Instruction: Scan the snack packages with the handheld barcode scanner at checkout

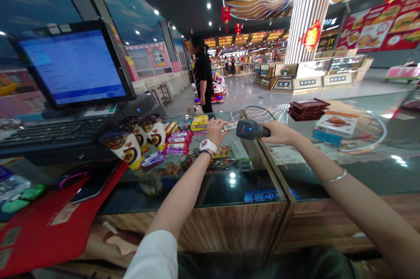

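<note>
Black scanner (251, 130), gripped in the right hand (278, 132) at frame centre, is aimed at a label (230, 126) pinched by the left hand (215, 131); steady alignment is needed.

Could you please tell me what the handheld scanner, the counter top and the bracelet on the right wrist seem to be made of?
The dark handheld barcode scanner in the right hand looks like matte moulded plastic, with a blue light glowing on it. The glossy counter top appears to be glass: it mirrors the ceiling lights and shows goods beneath. The thin silver bracelet looks like polished metal, judging by its shine.
</note>
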Available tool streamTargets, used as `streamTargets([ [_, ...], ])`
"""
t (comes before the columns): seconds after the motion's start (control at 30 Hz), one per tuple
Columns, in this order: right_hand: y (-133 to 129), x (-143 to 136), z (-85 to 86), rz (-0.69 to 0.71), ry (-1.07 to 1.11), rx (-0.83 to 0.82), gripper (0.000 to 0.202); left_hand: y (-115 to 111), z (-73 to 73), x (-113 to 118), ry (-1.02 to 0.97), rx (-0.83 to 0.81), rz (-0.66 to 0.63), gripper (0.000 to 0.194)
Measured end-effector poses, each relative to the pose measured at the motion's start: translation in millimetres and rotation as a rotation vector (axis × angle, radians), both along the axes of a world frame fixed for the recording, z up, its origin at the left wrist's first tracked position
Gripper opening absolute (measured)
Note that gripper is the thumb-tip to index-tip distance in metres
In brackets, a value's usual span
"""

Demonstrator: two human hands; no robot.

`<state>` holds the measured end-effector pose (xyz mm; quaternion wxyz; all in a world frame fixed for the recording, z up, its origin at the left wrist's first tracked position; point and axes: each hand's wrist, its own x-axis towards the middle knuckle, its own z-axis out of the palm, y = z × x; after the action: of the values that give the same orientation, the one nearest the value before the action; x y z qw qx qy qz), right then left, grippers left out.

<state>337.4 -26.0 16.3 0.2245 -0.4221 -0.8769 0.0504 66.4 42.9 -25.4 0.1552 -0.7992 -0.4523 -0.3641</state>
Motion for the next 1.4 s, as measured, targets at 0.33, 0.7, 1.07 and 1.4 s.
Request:
streamTargets([
  [0.33,2.3,1.2,-2.2,0.000,-0.026,0.020,0.036,-1.0,1.6,0.4,0.002,-0.006,0.004,0.011],
  [0.7,15.2,14.8,-12.1,-0.022,0.095,0.075,0.047,-1.5,3.5,0.3,-0.006,-0.010,-0.005,0.011],
  [1.07,65.3,69.8,-41.1,-0.064,0.219,0.109,0.050,-8.2,6.3,-1.2,-0.014,0.002,-0.021,0.011],
  [1.4,83.6,84.3,-72.1,-0.119,0.127,-0.005,0.048,-11.1,5.6,0.0,-0.006,-0.012,-0.007,0.013],
])
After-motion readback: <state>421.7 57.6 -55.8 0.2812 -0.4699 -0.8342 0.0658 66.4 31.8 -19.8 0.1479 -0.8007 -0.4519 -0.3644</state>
